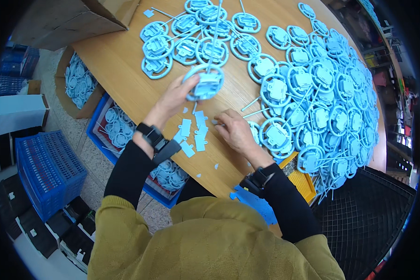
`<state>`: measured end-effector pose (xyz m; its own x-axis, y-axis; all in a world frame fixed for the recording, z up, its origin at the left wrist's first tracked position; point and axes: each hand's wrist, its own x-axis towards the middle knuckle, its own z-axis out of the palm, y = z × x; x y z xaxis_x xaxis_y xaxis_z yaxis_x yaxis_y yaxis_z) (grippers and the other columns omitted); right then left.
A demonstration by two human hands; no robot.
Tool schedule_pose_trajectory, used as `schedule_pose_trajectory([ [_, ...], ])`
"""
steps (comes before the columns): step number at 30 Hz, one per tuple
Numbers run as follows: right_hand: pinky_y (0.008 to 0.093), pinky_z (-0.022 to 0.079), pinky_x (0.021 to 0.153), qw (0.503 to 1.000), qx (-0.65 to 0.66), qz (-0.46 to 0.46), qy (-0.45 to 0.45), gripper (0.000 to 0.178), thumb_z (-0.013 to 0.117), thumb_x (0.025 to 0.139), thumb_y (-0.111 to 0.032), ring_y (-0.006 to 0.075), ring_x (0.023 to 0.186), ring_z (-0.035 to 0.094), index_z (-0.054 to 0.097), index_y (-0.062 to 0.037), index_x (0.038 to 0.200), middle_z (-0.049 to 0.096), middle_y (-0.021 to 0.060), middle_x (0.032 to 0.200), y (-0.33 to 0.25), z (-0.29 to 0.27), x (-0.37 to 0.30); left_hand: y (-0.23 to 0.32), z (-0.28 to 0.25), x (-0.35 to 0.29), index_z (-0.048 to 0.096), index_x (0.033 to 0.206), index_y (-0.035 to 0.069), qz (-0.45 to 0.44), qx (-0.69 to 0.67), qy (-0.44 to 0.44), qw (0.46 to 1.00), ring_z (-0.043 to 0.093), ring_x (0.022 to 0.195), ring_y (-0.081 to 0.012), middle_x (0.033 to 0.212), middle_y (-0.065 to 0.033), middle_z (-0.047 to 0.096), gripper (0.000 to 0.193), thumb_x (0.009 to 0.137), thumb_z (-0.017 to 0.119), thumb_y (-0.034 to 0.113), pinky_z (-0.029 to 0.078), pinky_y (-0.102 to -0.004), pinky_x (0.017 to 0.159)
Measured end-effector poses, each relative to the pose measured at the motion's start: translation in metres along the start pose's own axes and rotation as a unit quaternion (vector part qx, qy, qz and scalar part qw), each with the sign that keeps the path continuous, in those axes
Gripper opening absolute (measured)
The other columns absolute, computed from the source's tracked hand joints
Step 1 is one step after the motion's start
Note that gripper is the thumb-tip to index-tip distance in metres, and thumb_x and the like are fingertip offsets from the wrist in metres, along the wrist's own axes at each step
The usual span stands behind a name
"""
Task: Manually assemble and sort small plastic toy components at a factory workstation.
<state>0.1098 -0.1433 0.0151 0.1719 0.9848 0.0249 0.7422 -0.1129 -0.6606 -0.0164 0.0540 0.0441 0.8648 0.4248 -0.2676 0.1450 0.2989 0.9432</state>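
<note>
My left hand [173,97] grips a light blue plastic ring-shaped part [209,86] with a boxy centre and a long thin stem, held just above the table. Its fingers are closed around the left side of the ring. To the right and nearer me, my right hand [238,132] rests low over the wood with its fingers curled together; a tiny pale bit shows at the fingertips, too small to name. Between the hands lie several flat light blue rectangular tabs [185,127], loosely scattered.
A large heap of similar blue ring parts [323,74] covers the right of the wooden table [121,70]; more lie at the far side. A cardboard box [70,21] stands far left. Below are a blue bin [97,114], stacked blue crates [51,170] and a yellow tray [301,183].
</note>
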Motion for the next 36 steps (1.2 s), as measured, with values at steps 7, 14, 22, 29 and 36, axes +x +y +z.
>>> schedule_pose_trajectory([
  [7, 0.043, 0.05, 0.074, 0.996, -0.026, 0.074, -0.047, 0.03, 0.071, 0.076, -0.018, 0.0329, 0.089, 0.059, 0.059, -0.0033, 0.099, 0.055, 0.0136, 0.097, -0.032, 0.031, 0.038, -0.029, -0.012, -0.071, 0.047, 0.129, 0.005, -0.028, -0.25, 0.082, 0.964, 0.065, 0.091, -0.0191, 0.109, -0.0102, 0.063, 0.042, 0.101, 0.038, 0.035, 0.056, -0.0366, 0.069],
  [14, 0.038, 0.05, 0.066, 0.979, 0.077, 0.188, 0.003, 0.025, 0.073, 0.075, -0.015, 0.0277, 0.078, 0.061, 0.057, -0.0024, 0.09, 0.057, 0.0129, 0.088, -0.009, 0.036, 0.042, -0.044, -0.004, -0.084, 0.045, 0.131, 0.005, -0.013, -0.34, 0.127, 0.932, 0.063, 0.098, -0.0211, 0.116, -0.0103, 0.061, 0.044, 0.1, 0.04, 0.036, 0.056, -0.0377, 0.07],
  [22, 0.0378, 0.049, 0.067, 0.965, 0.061, -0.062, 0.247, 0.017, 0.071, 0.068, -0.001, 0.0278, 0.078, 0.058, 0.061, -0.0056, 0.081, 0.057, 0.0076, 0.078, -0.047, -0.011, 0.041, -0.036, 0.046, -0.054, 0.047, 0.129, 0.009, -0.003, -0.325, 0.115, 0.939, 0.059, 0.102, -0.0181, 0.115, -0.0064, 0.059, 0.043, 0.094, 0.057, 0.032, 0.052, -0.0391, 0.078],
  [29, 0.0368, 0.049, 0.083, 0.972, 0.073, -0.084, 0.205, 0.021, 0.074, 0.07, -0.005, 0.029, 0.101, 0.059, 0.062, -0.0049, 0.088, 0.063, 0.0082, 0.106, -0.044, -0.013, 0.025, -0.044, 0.062, -0.038, 0.049, 0.123, 0.008, 0.012, -0.316, 0.167, 0.934, 0.061, 0.09, -0.0171, 0.106, -0.0054, 0.061, 0.035, 0.091, 0.059, 0.019, 0.054, -0.0348, 0.07],
  [36, 0.0251, 0.048, 0.083, 0.775, 0.57, 0.255, 0.101, 0.043, 0.067, 0.089, -0.019, 0.0123, 0.096, 0.059, 0.05, 0.0054, 0.12, 0.063, 0.0101, 0.107, -0.018, -0.029, 0.022, -0.024, 0.079, -0.035, 0.051, 0.124, 0.005, -0.003, -0.3, 0.116, 0.947, 0.064, 0.086, -0.0156, 0.103, -0.0074, 0.064, 0.039, 0.09, 0.06, 0.022, 0.054, -0.0318, 0.07],
])
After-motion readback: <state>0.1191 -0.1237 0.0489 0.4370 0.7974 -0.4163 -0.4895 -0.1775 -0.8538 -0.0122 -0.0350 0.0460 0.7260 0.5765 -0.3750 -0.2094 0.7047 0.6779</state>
